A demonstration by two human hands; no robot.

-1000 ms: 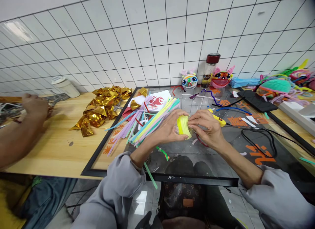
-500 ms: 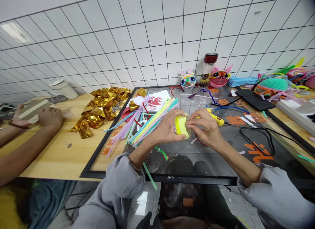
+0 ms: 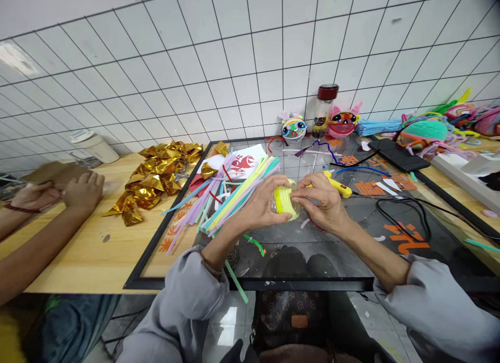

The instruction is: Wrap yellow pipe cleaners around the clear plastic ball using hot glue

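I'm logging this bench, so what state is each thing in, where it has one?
Yellow wrapped piece, held in the left hand, the right hand pinching at its edge.
Bottle, upright, dark red lid on.
Yellow corded tool, lying down, partly hidden by the right hand; on or off unclear.
Black phone-like slab, lying flat.
Pastel stems, lying loosely fanned.
Gold foil, folded and heaped.
White cup, apparently lidded.

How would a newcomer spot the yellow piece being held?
Find the black-framed panel. Above it, the left hand holds the yellow piece, with the right hand at its edge. Its rounded, banded shape distinguishes it from the corded yellow tool nearby.
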